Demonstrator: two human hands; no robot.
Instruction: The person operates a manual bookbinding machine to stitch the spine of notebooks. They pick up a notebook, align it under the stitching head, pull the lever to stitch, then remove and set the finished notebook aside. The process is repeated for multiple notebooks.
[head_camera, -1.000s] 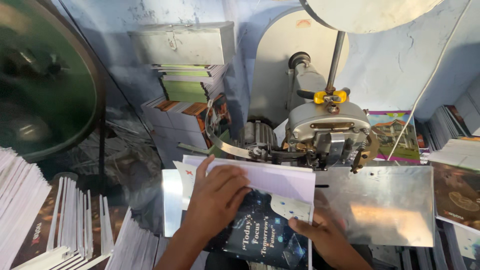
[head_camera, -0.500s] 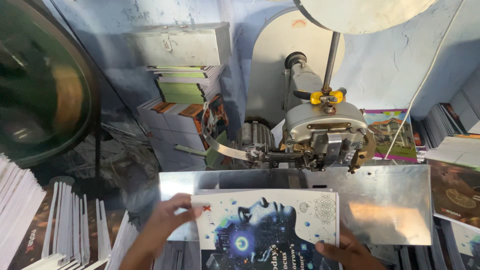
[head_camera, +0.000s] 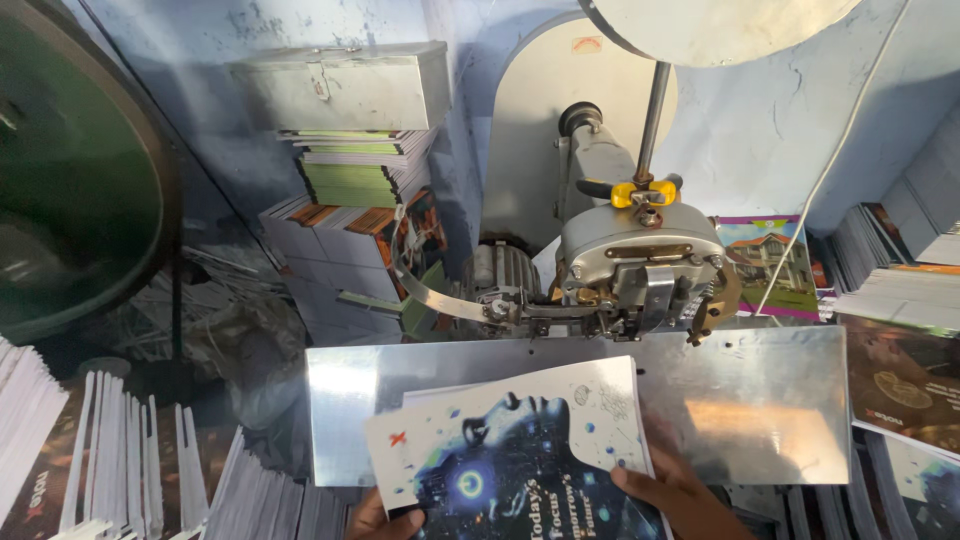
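Head view, only one camera. Booklet (head_camera: 520, 455) with a dark blue and white illustrated cover lies on the shiny metal plate (head_camera: 760, 410) of the stitching machine (head_camera: 640, 265), tilted a bit counter-clockwise, its near part hanging off the plate's front edge toward the person. More white pages show just under its top edge.

Left hand (head_camera: 385, 522): at the bottom edge of frame, mostly cut off. Fingers touch the booklet's lower left corner from below. Looks like a grip on that corner, but too little of the hand shows; can't tell for sure.

Right hand (head_camera: 675, 495): at the booklet's lower right edge, thumb on top of the cover, the rest of the fingers under or beside it. Clamped on the booklet.

Machine head sits just behind the plate, well apart from the booklet's top edge. Yellow wing nut (head_camera: 638, 192) on top, vertical rod (head_camera: 650, 120) running up to a pale round disc (head_camera: 720, 25). Curved metal strip (head_camera: 440, 295) sweeps out from the head's left side.

Around it: large dark green wheel (head_camera: 70, 180) upper left. Grey metal box (head_camera: 345, 85) on top of stacked green and orange booklets (head_camera: 355, 175) against the blue wall. White stacks of booklets standing on edge (head_camera: 120, 470) lower left. More printed stacks (head_camera: 905, 290) on the right, one with a house picture (head_camera: 770, 255).
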